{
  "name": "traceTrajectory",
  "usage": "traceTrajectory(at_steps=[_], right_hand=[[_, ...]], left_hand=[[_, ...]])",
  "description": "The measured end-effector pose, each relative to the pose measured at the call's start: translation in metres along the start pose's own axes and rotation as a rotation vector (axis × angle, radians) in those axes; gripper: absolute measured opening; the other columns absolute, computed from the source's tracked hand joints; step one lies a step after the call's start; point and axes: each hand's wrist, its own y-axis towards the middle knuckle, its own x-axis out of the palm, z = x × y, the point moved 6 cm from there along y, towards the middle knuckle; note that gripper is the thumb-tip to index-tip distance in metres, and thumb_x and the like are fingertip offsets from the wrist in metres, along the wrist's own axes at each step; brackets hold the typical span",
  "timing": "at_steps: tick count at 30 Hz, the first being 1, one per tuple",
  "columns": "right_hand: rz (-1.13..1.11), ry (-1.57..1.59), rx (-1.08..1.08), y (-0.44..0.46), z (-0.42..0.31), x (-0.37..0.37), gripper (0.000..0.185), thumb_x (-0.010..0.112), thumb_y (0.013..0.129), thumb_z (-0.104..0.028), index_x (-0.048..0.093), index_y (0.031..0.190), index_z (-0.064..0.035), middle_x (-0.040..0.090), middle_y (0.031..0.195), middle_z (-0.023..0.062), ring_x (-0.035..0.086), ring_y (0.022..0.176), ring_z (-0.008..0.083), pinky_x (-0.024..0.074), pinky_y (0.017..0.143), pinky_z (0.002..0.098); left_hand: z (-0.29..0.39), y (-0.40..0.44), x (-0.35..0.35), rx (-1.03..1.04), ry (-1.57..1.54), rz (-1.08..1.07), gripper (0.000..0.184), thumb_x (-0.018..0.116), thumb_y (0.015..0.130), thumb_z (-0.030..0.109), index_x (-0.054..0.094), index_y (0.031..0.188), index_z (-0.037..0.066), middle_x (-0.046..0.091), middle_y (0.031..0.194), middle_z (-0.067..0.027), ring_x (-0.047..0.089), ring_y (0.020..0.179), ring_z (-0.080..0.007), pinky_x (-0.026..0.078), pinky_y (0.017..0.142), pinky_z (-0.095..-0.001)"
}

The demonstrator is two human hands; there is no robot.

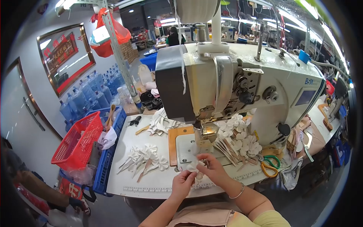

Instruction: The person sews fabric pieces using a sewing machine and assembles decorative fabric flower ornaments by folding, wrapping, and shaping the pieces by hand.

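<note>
Both hands meet at the front of the sewing machine, over the white table. Pinched in my left hand is the edge of a white flower-shaped piece. My right hand has its fingers closed on the same piece from the other side. Just behind them lies the metal plate below the needle area. A pile of white flower pieces with strips lies to the left, and a larger pile sits to the right, beside the machine.
Scissors with green and orange handles lie at the right front. A ruler strip runs along the front edge. Red basket and blue crate stand left. A person's arm shows at far left.
</note>
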Motion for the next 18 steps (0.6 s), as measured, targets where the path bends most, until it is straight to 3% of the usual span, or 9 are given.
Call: traceTrajectory(at_steps=[1,3,4,7,8,10,15,17,18], right_hand=[[-0.002,0.007,-0.002,-0.002,-0.001,0.001,0.021,0.066,0.083,-0.015,0.058,0.098,-0.0033,0.054,0.097,0.0035,0.054,0.070,0.0080,0.0451,0.062,0.0219],[-0.039,-0.117,0.256,-0.011,0.003,-0.002,0.030,0.065,0.083,-0.015,0.052,0.109,-0.0063,0.058,0.084,-0.0017,0.050,0.064,0.0031,0.0379,0.053,0.0174],[-0.142,-0.057,0.384,-0.016,0.000,0.003,0.028,0.070,0.079,-0.017,0.059,0.100,-0.0025,0.059,0.083,0.0001,0.052,0.067,0.0057,0.0439,0.062,0.0205],[-0.122,-0.042,0.298,-0.014,0.002,-0.001,0.025,0.070,0.079,-0.017,0.061,0.097,-0.0026,0.060,0.074,-0.0012,0.051,0.066,0.0038,0.0409,0.057,0.0181],[-0.153,-0.086,0.274,-0.014,-0.003,-0.002,0.020,0.068,0.081,-0.018,0.062,0.093,-0.0032,0.058,0.070,-0.0025,0.050,0.064,0.0030,0.0386,0.055,0.0173],[-0.166,-0.039,0.342,-0.016,0.000,-0.005,0.020,0.068,0.081,-0.017,0.062,0.094,-0.0036,0.058,0.070,-0.0029,0.050,0.064,0.0033,0.0394,0.056,0.0183],[-0.246,0.061,0.473,-0.020,0.013,0.005,0.026,0.070,0.079,-0.022,0.061,0.095,-0.0031,0.057,0.070,-0.0021,0.052,0.065,0.0065,0.0428,0.059,0.0217],[0.012,-0.132,-0.017,-0.011,-0.005,-0.004,0.035,0.073,0.076,-0.028,0.060,0.095,-0.0025,0.057,0.070,-0.0006,0.052,0.065,0.0086,0.0442,0.060,0.0230],[-0.009,-0.260,-0.239,-0.006,-0.013,0.000,0.038,0.076,0.073,-0.030,0.059,0.093,-0.0017,0.056,0.071,0.0010,0.053,0.066,0.0100,0.0448,0.061,0.0233]], left_hand=[[-0.001,0.000,0.000,0.002,0.007,0.003,0.014,0.060,0.088,0.014,0.063,0.083,0.001,0.053,0.063,0.0024,0.045,0.056,-0.0043,0.036,0.052,-0.0197],[0.002,0.000,-0.008,0.132,-0.002,0.120,0.014,0.060,0.088,0.014,0.063,0.086,0.001,0.053,0.064,0.0028,0.044,0.056,-0.0039,0.036,0.052,-0.0196],[0.003,0.000,-0.009,0.170,0.055,0.123,0.013,0.060,0.088,0.013,0.063,0.087,0.001,0.056,0.066,0.0020,0.048,0.059,-0.0041,0.038,0.054,-0.0196],[0.016,-0.003,-0.003,0.375,0.298,0.159,0.011,0.061,0.088,0.012,0.063,0.088,0.001,0.061,0.071,0.0006,0.052,0.063,-0.0049,0.041,0.057,-0.0197],[0.016,-0.003,-0.003,0.374,0.298,0.149,0.011,0.061,0.088,0.012,0.063,0.088,0.001,0.061,0.071,0.0006,0.052,0.063,-0.0049,0.041,0.057,-0.0197],[0.004,0.001,-0.005,0.165,0.025,0.083,0.011,0.062,0.087,0.010,0.063,0.090,0.000,0.063,0.075,-0.0004,0.055,0.066,-0.0059,0.043,0.059,-0.0198],[0.005,-0.001,-0.006,0.166,-0.064,0.102,0.010,0.063,0.085,0.008,0.062,0.090,0.000,0.063,0.074,-0.0005,0.055,0.063,-0.0061,0.043,0.058,-0.0199],[0.003,-0.001,-0.009,0.213,-0.034,0.117,0.009,0.064,0.083,0.007,0.062,0.088,0.000,0.062,0.072,-0.0017,0.054,0.061,-0.0064,0.043,0.057,-0.0205],[0.007,-0.004,-0.010,0.382,0.231,0.112,0.007,0.064,0.083,0.006,0.062,0.086,0.000,0.058,0.069,0.0010,0.049,0.058,-0.0042,0.039,0.053,-0.0197]])
